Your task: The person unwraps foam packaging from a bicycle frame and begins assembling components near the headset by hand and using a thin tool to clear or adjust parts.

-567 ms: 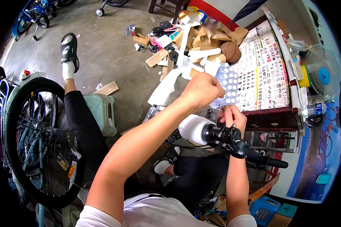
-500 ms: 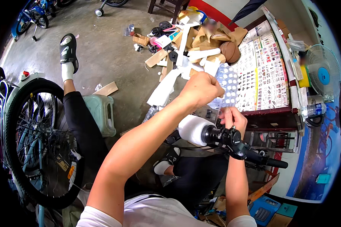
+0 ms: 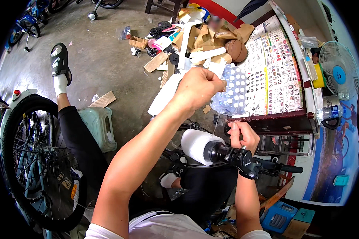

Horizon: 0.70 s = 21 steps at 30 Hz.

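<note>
My left hand (image 3: 201, 88) is raised above the bicycle front, with thumb and fingers pinched together. Whatever lies between those fingertips is too small to make out. A thin pale strand (image 3: 215, 126) hangs in the space between my hands. Below and to the right, my right hand (image 3: 245, 136) is closed, its thumb and fingertips beside a small dark round part (image 3: 227, 128); I cannot tell whether they grip it. Under my right wrist runs a black handlebar (image 3: 263, 164) with a grip (image 3: 291, 169) and a clamp. White foam wrap (image 3: 196, 147) covers a tube left of the clamp.
Bottles in clear plastic wrap (image 3: 231, 93) stand by a cabinet (image 3: 279, 124) with a printed sheet on top. Cardboard and packaging (image 3: 203, 38) pile up beyond. At left are a bicycle wheel (image 3: 8, 159) and a pale green stool (image 3: 97, 123). A fan (image 3: 339, 71) stands at right.
My left hand has moved left, away from my right hand, still pinched. My right hand has dropped slightly, and the whole view has shifted a little.
</note>
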Motion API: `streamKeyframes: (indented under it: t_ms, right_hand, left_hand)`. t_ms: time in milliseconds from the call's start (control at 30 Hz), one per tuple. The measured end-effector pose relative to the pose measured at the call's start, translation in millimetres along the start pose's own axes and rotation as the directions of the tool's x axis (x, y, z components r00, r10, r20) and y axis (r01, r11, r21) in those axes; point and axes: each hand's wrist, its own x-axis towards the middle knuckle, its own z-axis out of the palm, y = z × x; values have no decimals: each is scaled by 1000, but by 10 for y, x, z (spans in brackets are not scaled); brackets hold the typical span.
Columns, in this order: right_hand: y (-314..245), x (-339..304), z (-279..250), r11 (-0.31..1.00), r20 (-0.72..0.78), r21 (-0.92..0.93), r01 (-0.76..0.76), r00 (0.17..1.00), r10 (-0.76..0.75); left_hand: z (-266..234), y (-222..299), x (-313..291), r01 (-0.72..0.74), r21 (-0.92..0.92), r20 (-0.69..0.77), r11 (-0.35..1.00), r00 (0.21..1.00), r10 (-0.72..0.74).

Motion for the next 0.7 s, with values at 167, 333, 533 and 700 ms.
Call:
streamKeyframes:
  t_ms: [167,333,533,700]
  right_hand:
    - [-27,4,-10,1000,-3,15,-4,1000,4]
    - [-28,-16,6,1000,-23,29,7,1000,-7]
    - [-57,-20,-3,999,-47,28,-28,998,29]
    - [76,7,-9,997,-169,78,-10,985,23]
  left_hand:
    - [-67,10,19,11,-25,-9,1000,1000,-12]
    - [-275,73,-160,-29,-65,-28,997,999,27]
    - [-508,224,-723,-185,-169,-133,968,978,163]
    - [-617,402,-1096,-262,-101,-153,960,957,245]
